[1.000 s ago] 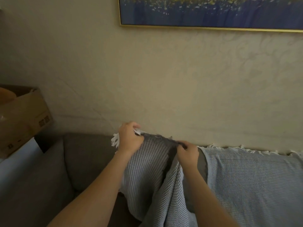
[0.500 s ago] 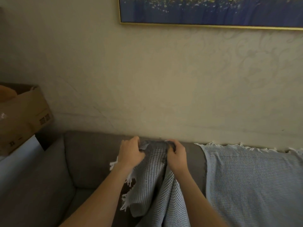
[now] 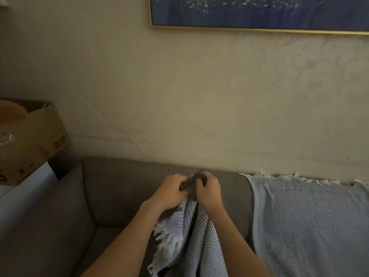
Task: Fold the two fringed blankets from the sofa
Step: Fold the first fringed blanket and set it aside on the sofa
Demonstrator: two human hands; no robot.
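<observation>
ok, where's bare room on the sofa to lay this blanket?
Bare: sofa seat and backrest between the armrest and the held blanket. Narrow backrest strip between right hand and draped blanket. Crowded: right side, under the draped blanket.

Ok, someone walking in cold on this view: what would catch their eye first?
The left hand and right hand, close together at centre, grip the bunched top of a pale blue fringed blanket hanging before the grey sofa. A second blanket drapes over the sofa back at right, under a gold-framed blue painting.

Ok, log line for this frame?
left hand grips held blanket | right hand grips it too | second blanket draped over sofa back
</observation>
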